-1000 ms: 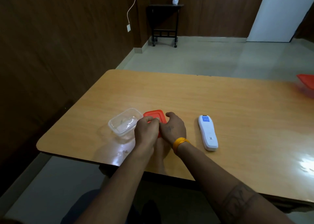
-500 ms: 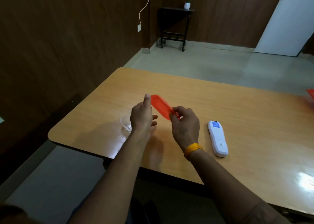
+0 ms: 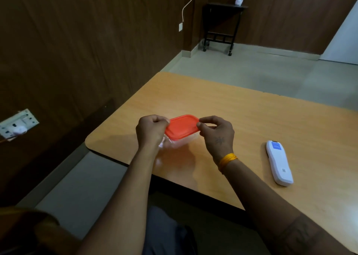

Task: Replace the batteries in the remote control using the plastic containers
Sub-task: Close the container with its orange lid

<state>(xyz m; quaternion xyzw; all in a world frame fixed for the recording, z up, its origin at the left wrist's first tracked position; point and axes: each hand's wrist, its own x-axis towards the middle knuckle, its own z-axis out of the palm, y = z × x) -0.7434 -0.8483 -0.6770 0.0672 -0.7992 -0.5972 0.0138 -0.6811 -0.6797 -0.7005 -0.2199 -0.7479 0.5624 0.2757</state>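
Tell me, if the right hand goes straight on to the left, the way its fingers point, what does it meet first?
The red lid, which the right hand already pinches; beyond it, the left hand at the opposite edge.

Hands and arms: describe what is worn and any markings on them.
Both forearms are bare, no sleeves. The right hand has a small dark tattoo on its back and a yellow-orange thread band at the wrist; a larger tattoo marks the right forearm. The left hand wears nothing.

The room is dim. Soft shadows of the arms fall on the bench [image 3: 242,119] near its front edge. Wide-angle bending shows toward the frame edges; fine detail is soft.
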